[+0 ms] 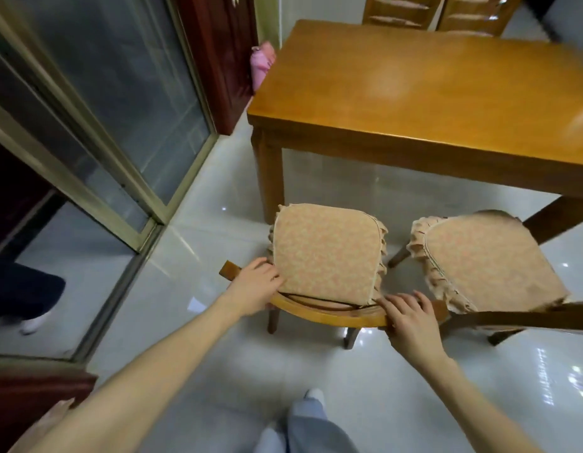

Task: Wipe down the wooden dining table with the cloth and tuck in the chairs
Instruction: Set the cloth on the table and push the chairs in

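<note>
- The desk [414, 86] is glossy honey-orange wood on top, with a darker brown apron and legs.
- The near chair [332, 317] has a golden-brown wooden frame and darker brown legs.
- The near cushion [326, 253] is peach-tan with a fine mottled pinkish pattern, a matching ruffle and a thin dark line stitched round the edge.
- The second chair [529, 318] has a dark brown backrest.
- The second cushion [489, 266] has the same peach mottled pattern and ruffle.
- The floor [218, 197] is shiny pale grey-white tile with bright white glints.
- The sliding door [97, 132] has a dull brass-coloured frame and grey glass.
- The cabinet [224, 53] is deep red-brown.
- The bundle [262, 65] is bright pink.
- The person's trousers [316, 429] are pale blue-grey; the shoe [314, 394] is white.
</note>
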